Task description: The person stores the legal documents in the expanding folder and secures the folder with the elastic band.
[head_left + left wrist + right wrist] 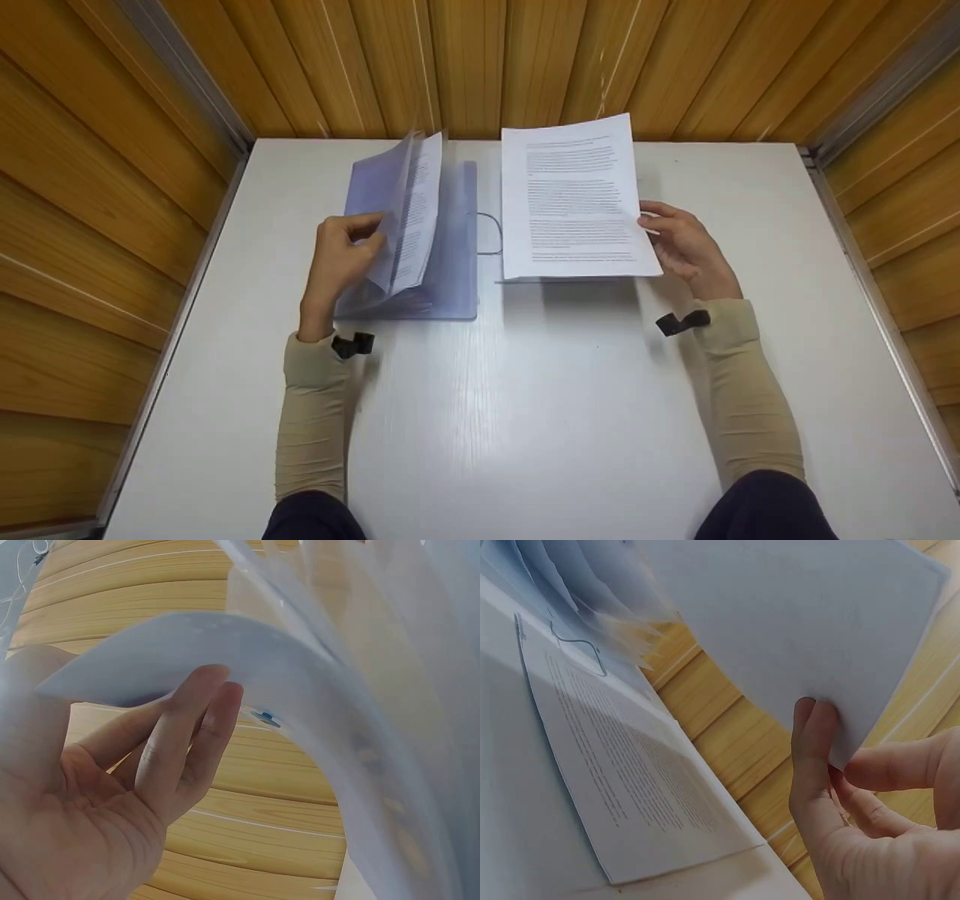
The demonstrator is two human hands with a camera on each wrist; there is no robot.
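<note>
On the left of the table lies an opened translucent blue-purple display folder (457, 292) with clear sleeves. My left hand (339, 251) pinches some of its sleeves (399, 240) at their left edge, lifting them so they stand up and bow. A printed page (425, 217) shows among these sleeves. In the left wrist view the lifted sleeve (300, 690) curves over my fingers. My right hand (686, 244) pinches a printed sheet of paper (574, 202) by its right edge, holding it raised and tilted. Under it, in the right wrist view, another printed sheet (622, 757) lies on the table.
An elastic loop (491, 233) sticks out from the folder's right edge towards the sheets. The white table (465, 420) is bordered by wood-patterned walls (465, 67) at the back and both sides. Black wrist mounts (352, 345) sit on both sleeves.
</note>
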